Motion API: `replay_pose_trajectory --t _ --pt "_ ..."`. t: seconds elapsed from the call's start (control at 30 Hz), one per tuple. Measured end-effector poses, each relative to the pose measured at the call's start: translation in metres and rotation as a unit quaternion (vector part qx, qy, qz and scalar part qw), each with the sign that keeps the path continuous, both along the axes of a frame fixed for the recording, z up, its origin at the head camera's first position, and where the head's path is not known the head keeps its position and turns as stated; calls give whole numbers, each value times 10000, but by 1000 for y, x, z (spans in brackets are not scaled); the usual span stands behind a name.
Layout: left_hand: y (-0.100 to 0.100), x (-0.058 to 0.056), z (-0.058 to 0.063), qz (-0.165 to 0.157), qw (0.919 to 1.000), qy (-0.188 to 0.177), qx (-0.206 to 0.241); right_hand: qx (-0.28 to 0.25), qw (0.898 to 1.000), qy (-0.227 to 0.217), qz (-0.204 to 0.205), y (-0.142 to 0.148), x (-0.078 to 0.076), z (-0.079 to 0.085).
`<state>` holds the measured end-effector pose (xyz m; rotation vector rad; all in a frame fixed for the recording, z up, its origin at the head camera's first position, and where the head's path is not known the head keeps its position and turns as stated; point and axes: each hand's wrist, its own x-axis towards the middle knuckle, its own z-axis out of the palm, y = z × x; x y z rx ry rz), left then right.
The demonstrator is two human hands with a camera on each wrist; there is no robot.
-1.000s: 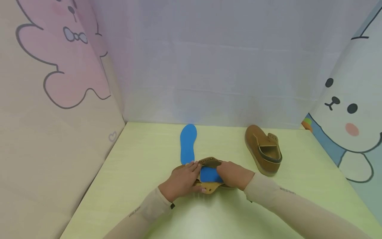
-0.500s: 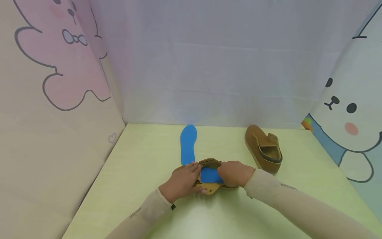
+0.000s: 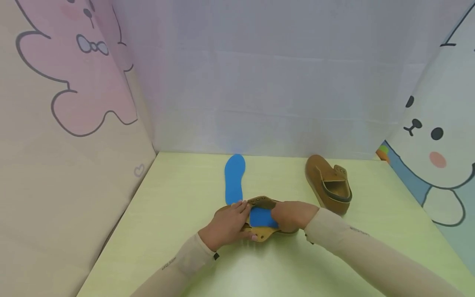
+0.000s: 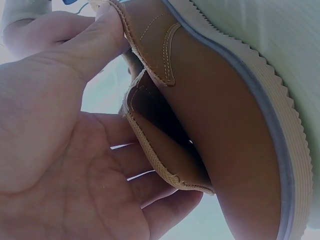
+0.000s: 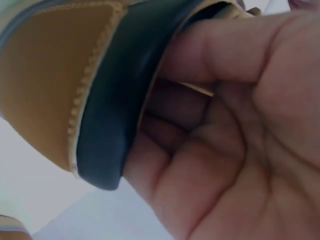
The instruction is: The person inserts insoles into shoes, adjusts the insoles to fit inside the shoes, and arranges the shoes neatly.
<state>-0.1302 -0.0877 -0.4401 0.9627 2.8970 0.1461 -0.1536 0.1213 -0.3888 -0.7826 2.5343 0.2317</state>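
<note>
Pale yellow-green on my feed, the tabletop [image 3: 178,181] between cartoon-printed side sheets [image 3: 92,88] bears a brown stitched shoe [image 3: 262,234], flat blue insole [image 3: 262,217] inside, that the left hand [image 3: 225,228] grasps, while the right hand [image 3: 292,215] has fingers inside its rear, gripping or loose I cannot tell.

The table [image 3: 185,185] has a pale cloth [image 3: 267,86] behind, a pink cartoon figure [image 3: 87,86] left and a white cartoon animal [image 3: 452,99] right of it.
</note>
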Motion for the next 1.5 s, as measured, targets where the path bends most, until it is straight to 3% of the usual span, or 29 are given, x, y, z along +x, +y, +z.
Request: replay_pose_trajectory --t 0.27,0.6,0.8,1.03,1.27,1.5 --pt "0 -3 -2 47 10000 -76 30 -274 9989 -323 181 -1 -2 0" --pt "0 -2 1 21 10000 -83 23 -88 9992 -121 380 -11 -1 6" --pt "-1 -3 2 -12 10000 -7 54 -455 9971 -314 515 -15 -8 4" --pt "0 -3 3 37 9999 -128 55 -634 9969 -394 229 -16 -5 3" --pt "0 -1 4 27 9998 -141 101 -483 9979 249 -356 -15 4 -1" --pt "0 0 0 -64 9999 -37 79 -380 9972 241 -600 -17 3 -9"
